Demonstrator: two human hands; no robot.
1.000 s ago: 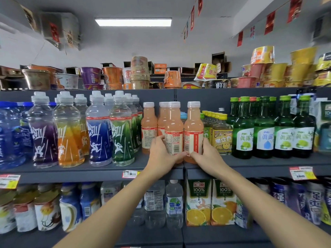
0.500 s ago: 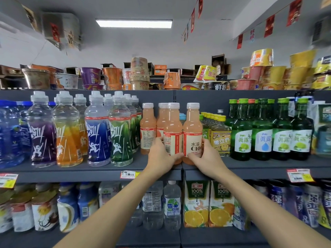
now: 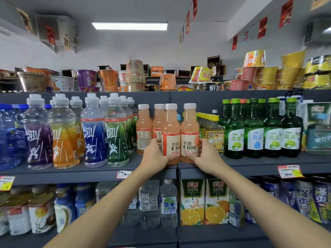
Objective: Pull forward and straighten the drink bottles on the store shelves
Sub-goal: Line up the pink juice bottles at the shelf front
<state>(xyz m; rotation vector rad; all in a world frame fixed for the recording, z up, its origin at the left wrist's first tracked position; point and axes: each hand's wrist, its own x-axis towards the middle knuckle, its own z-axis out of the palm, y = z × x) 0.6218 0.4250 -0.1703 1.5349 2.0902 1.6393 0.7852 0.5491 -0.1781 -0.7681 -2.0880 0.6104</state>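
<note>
Left grip (image 3: pixel 155 154) clasps left C100 bottle (image 3: pixel 171 133), right grip (image 3: pixel 206 155) clasps right C100 bottle (image 3: pixel 189 131), both at shelf (image 3: pixel 86 174) front edge, labels forward; 2 rear bottles (image 3: pixel 144 127) not yet pulled.

1. Ceiling light (image 3: pixel 129 25): rectangular panel, lit.
2. Red pennants (image 3: pixel 262 27): strung along the upper right wall. A second string (image 3: pixel 187 22) hangs near centre.
3. Noodle bowls, top level: purple bowl (image 3: pixel 86 78) and orange bowl (image 3: pixel 108 77) upright, side by side. Tan bowls (image 3: pixel 134 76) stacked. Red-and-yellow bowl (image 3: pixel 201 74) tilted. Yellow bowls (image 3: pixel 293 59) piled at right.
4. Cardboard boxes (image 3: pixel 215 63): open, behind the bowls.
5. Orange juice cartons (image 3: pixel 192 201): two, upright, touching, printed "100%".
6. Price tags: red-and-yellow tag (image 3: pixel 289 171) at right, white tag (image 3: pixel 124 174) near centre. Print too small to read.
</note>
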